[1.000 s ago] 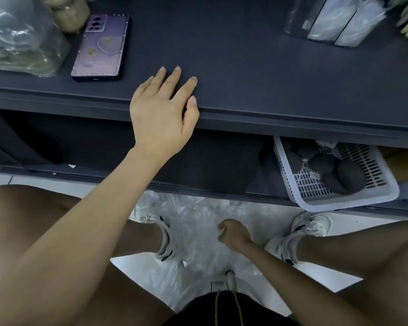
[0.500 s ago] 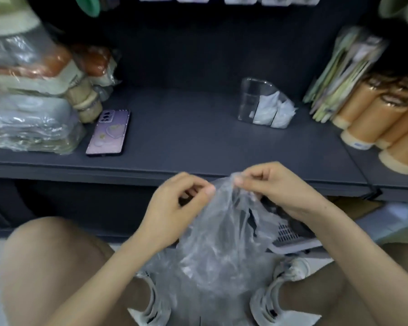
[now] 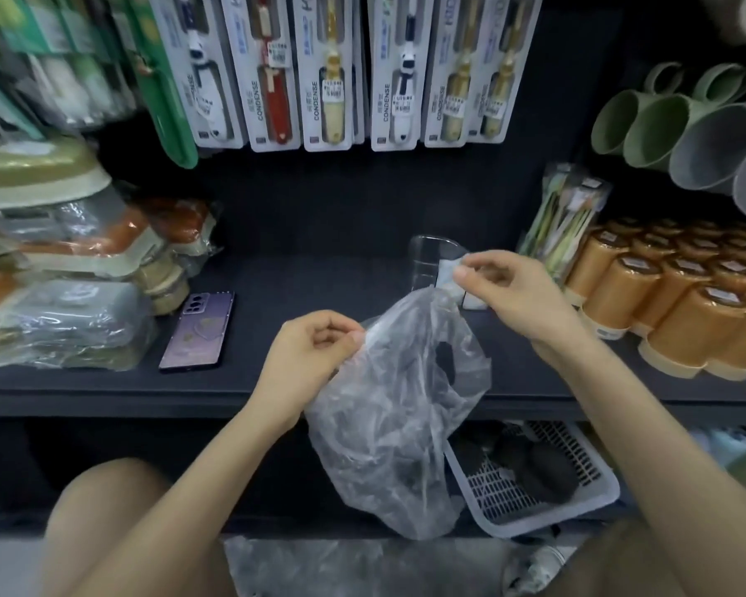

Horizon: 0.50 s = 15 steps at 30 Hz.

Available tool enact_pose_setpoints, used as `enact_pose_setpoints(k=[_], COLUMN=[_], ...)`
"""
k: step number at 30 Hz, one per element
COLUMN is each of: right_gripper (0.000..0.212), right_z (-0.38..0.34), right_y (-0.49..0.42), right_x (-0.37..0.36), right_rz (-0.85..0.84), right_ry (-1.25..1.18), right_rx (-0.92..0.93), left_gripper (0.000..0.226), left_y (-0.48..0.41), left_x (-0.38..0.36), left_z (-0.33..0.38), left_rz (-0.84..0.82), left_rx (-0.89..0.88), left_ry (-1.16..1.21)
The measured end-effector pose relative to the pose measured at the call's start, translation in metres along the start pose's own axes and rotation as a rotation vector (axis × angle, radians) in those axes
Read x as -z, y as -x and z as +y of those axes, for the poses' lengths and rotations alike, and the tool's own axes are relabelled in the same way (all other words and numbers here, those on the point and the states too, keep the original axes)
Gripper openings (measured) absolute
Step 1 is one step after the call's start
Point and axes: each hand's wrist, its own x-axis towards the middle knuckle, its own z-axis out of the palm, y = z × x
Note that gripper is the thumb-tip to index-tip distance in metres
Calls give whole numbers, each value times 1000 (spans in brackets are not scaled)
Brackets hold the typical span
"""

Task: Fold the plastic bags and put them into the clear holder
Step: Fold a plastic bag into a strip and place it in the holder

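A crumpled clear plastic bag (image 3: pixel 388 407) hangs in front of the dark shelf (image 3: pixel 298 295). My left hand (image 3: pixel 306 355) pinches the bag's top edge on the left. My right hand (image 3: pixel 509 295) pinches the other top part higher up and to the right. The clear holder (image 3: pixel 427 260) stands on the shelf just behind my right hand, with folded white bags (image 3: pixel 446 273) inside, partly hidden by my fingers. More loose plastic bags (image 3: pixel 354 566) lie on the floor between my knees.
A purple phone (image 3: pixel 199 333) lies on the shelf at left beside wrapped packages (image 3: pixel 61 295). Orange cups (image 3: pixel 681 303) crowd the right of the shelf. A white basket (image 3: pixel 535 489) with dark items sits on the lower shelf. Packaged goods hang above.
My right hand picked a bag up from the floor, my left hand left the shelf edge and joined it. Both hands have since raised the bag and drawn its top edge apart; the view tilted up.
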Motion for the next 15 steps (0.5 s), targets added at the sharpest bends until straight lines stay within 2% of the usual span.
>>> enact_pose_setpoints(k=[1, 2, 4, 6, 8, 9, 12, 13, 15], right_gripper=[19, 19, 27, 47, 55, 51, 15, 9, 14], right_z=[-6, -14, -28, -30, -26, -24, -23, -24, -24], right_y=[8, 18, 38, 49, 49, 47, 41, 39, 35], right_x=[-1, -3, -17, -36, -55, -64, -78, -79, -73], right_rz=[88, 95, -65, -200, -199, -167, -109, -116, -128], right_ry=[28, 51, 163, 348, 440, 419, 233, 147, -35], right_rx=[133, 267, 462, 540, 547, 530, 442, 405, 315], left_gripper=[12, 11, 12, 12, 12, 13, 16, 17, 31], left_y=[-4, -8, -17, -24, -30, -32, -33, -32, -26], left_x=[0, -1, -2, -5, -8, -8, -8, -7, -1], left_z=[2, 5, 11, 16, 20, 21, 20, 19, 17], left_rz=[27, 56, 110, 144, 161, 160, 143, 139, 111], left_rx=[14, 34, 46, 39, 47, 45, 7, -2, 2], left_ry=[14, 36, 35, -11, -45, -55, -35, -20, 16])
